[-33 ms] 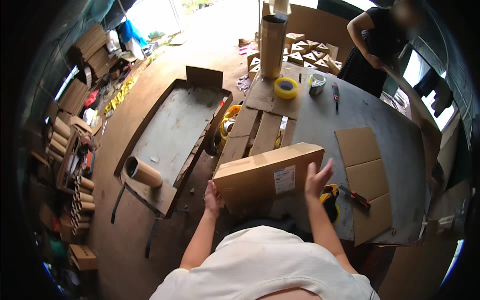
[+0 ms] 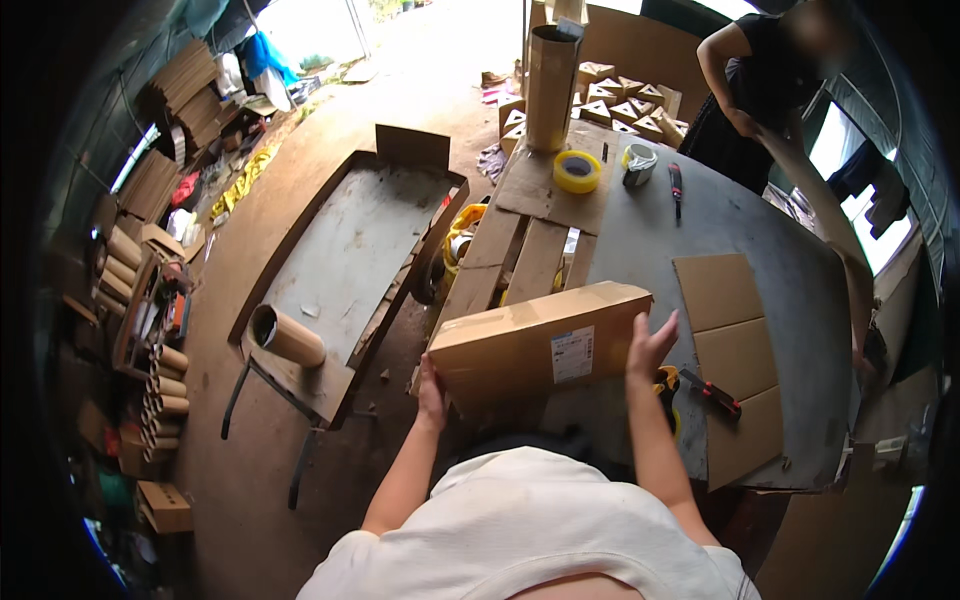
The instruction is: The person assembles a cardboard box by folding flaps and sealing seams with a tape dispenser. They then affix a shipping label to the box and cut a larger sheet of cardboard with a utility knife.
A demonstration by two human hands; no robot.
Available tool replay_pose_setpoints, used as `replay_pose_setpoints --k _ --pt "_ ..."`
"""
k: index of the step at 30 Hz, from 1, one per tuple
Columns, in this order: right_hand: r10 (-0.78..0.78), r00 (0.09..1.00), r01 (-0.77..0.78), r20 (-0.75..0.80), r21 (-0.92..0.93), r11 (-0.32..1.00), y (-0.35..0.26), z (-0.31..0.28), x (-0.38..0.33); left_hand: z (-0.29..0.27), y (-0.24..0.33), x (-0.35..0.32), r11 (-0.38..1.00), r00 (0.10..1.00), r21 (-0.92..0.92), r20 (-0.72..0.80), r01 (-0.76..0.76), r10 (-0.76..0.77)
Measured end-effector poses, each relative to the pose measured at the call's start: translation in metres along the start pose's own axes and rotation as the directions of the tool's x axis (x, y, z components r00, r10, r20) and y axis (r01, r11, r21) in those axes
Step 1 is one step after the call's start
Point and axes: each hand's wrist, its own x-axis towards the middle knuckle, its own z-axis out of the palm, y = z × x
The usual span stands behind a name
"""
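Observation:
A closed brown cardboard box (image 2: 500, 365) with a white label on its front is in front of me, tilted so that its right end sits higher. My left hand (image 2: 430, 395) grips its left end, thumb along the front face. By the right end is my right hand (image 2: 650, 348), palm toward the box and fingers spread apart; whether it bears any weight I cannot tell. To the right of that hand, a red-and-black handled knife (image 2: 712, 394) rests on a flat creased cardboard sheet (image 2: 728, 330).
Yellow tape (image 2: 577, 172), a silver roll (image 2: 638, 165) and a red-handled tool (image 2: 676, 193) lie on the grey table (image 2: 640, 225). An upright cardboard tube (image 2: 548, 90) stands behind. At left is a cart (image 2: 370, 240) carrying another tube (image 2: 290, 337). Another person (image 2: 760, 95) stands far right.
My right hand has shifted slightly right and up, its fingers further out from the box's end. The box has moved very slightly right. My left hand keeps its grip.

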Motion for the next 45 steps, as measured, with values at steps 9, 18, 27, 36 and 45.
replay_pose_setpoints --k 9,18,27,36,45 --pt "0.188 0.792 -0.489 0.581 0.42 0.764 0.022 -0.001 0.026 0.03 0.019 0.022 0.331 0.666 0.835 0.056 -0.439 0.743" --pt "-0.795 0.175 0.952 0.581 0.105 0.287 -0.104 0.037 0.021 0.004 0.036 0.053 0.775 0.877 0.412 0.21 -0.479 0.431" --pt "-0.256 -0.07 -0.391 0.964 0.209 0.896 -0.162 0.06 -0.009 -0.034 -0.018 0.058 0.704 0.905 0.57 0.302 -0.424 0.3" --pt "0.591 0.375 -0.786 0.714 -0.093 0.611 0.003 -0.004 0.064 -0.035 -0.011 0.058 0.915 0.963 0.389 0.269 -0.109 0.0" --pt "0.439 0.445 -0.861 0.781 0.238 0.45 0.012 -0.032 0.05 0.006 0.106 0.042 0.99 0.91 0.004 0.395 -0.141 0.128"
